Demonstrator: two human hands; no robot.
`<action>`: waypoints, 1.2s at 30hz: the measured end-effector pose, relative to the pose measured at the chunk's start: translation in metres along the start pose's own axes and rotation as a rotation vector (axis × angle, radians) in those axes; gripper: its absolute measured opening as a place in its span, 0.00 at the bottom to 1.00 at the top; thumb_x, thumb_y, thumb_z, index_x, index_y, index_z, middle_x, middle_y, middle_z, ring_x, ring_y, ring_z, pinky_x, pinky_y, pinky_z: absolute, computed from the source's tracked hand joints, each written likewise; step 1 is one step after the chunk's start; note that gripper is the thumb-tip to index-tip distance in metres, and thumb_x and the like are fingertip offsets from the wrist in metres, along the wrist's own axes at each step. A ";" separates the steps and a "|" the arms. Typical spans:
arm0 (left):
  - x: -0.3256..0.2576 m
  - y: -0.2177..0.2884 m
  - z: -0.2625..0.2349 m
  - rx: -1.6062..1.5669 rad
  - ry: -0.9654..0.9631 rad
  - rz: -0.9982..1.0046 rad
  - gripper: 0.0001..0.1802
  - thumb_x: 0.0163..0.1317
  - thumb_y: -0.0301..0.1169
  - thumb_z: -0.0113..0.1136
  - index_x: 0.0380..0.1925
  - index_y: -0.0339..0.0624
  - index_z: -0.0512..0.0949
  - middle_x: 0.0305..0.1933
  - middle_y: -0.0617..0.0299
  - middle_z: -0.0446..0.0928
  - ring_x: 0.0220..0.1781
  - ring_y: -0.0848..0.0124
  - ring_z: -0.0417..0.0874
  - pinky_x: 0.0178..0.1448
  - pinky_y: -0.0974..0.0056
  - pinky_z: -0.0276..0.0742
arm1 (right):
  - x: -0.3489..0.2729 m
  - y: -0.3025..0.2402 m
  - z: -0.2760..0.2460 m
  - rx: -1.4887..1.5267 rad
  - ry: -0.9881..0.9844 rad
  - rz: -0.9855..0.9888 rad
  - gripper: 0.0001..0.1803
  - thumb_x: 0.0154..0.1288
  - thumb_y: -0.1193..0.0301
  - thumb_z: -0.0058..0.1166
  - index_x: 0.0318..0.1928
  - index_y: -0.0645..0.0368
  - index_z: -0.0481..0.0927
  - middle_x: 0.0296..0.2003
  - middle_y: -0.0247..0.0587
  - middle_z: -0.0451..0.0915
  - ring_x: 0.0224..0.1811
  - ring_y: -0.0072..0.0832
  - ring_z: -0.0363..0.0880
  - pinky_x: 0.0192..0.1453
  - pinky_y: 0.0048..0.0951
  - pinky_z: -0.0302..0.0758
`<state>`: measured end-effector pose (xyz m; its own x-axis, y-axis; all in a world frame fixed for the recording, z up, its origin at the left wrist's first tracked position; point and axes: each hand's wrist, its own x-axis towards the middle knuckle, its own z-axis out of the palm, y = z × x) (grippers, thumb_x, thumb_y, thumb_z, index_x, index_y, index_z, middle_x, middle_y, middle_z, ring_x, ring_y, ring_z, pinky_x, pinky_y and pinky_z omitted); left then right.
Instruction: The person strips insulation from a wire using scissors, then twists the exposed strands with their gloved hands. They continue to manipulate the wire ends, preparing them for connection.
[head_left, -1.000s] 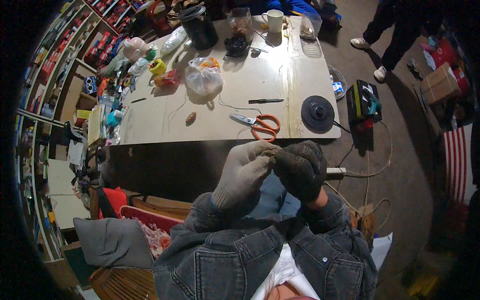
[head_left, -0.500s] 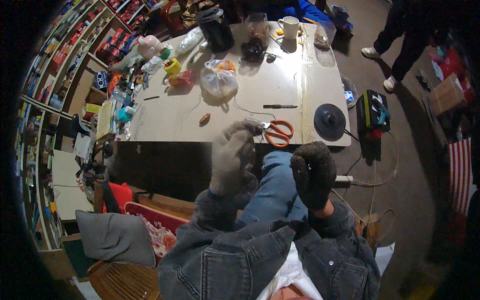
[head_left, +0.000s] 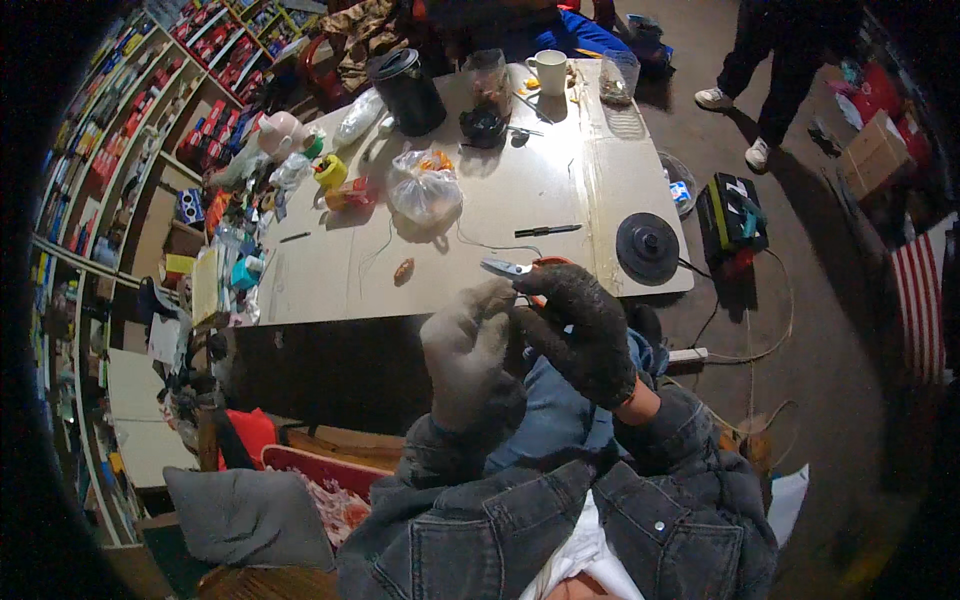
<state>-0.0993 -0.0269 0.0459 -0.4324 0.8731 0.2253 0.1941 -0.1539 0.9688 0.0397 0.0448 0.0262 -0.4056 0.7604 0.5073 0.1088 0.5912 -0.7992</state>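
Observation:
My left hand point(head_left: 465, 335), in a pale grey work glove, is closed with its fingertips pinched together. My right hand point(head_left: 580, 330), in a dark, worn glove, is closed too and meets the left fingertips just off the table's near edge. Whatever lies between the fingers is too small and hidden to make out. Right behind the hands is a pair of scissors point(head_left: 506, 267) with orange handles, its blades pointing left. The right glove covers most of the handles, and I cannot tell whether it touches them. A small brown lump point(head_left: 403, 271) rests on the table to the left.
On the pale table point(head_left: 320, 285) stand a clear plastic bag point(head_left: 424, 188), a black lidded container point(head_left: 408, 92), a white mug point(head_left: 549, 73) and a black round device point(head_left: 647, 249). A black pen point(head_left: 548, 231) lies beyond the scissors. Cables cross the floor right; a person point(head_left: 765, 90) stands there.
My right hand has moved left and forward from above my lap to meet the left fingertips, covering most of the scissors' handles. The whole view has shifted slightly.

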 end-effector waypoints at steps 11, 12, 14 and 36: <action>0.006 -0.012 -0.013 0.474 -0.041 0.417 0.16 0.57 0.17 0.60 0.47 0.31 0.82 0.42 0.47 0.86 0.41 0.59 0.89 0.48 0.61 0.82 | 0.003 -0.011 -0.009 0.437 -0.233 0.423 0.12 0.65 0.68 0.63 0.44 0.63 0.84 0.35 0.42 0.84 0.38 0.25 0.84 0.43 0.29 0.79; 0.007 -0.011 -0.014 0.495 -0.042 0.440 0.15 0.57 0.18 0.61 0.46 0.32 0.83 0.42 0.47 0.86 0.41 0.58 0.89 0.47 0.61 0.82 | 0.005 -0.012 -0.010 0.413 -0.253 0.435 0.12 0.65 0.68 0.63 0.45 0.63 0.84 0.35 0.43 0.85 0.37 0.25 0.84 0.43 0.29 0.79; 0.007 -0.008 -0.013 0.572 -0.041 0.449 0.14 0.57 0.20 0.63 0.45 0.33 0.83 0.41 0.47 0.86 0.39 0.56 0.89 0.44 0.60 0.82 | 0.007 -0.013 -0.013 0.362 -0.293 0.460 0.12 0.65 0.68 0.64 0.45 0.62 0.84 0.34 0.44 0.85 0.37 0.26 0.85 0.43 0.29 0.80; -0.021 0.007 0.019 0.102 -0.104 0.045 0.11 0.65 0.20 0.63 0.46 0.27 0.81 0.39 0.46 0.84 0.40 0.61 0.88 0.45 0.62 0.85 | -0.007 -0.009 -0.055 0.615 -0.005 0.341 0.16 0.74 0.70 0.54 0.58 0.63 0.77 0.40 0.43 0.83 0.24 0.18 0.78 0.26 0.19 0.76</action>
<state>-0.0719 -0.0370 0.0462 -0.3289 0.9102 0.2516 0.3024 -0.1509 0.9412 0.0918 0.0485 0.0477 -0.4446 0.8741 0.1959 -0.3019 0.0597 -0.9515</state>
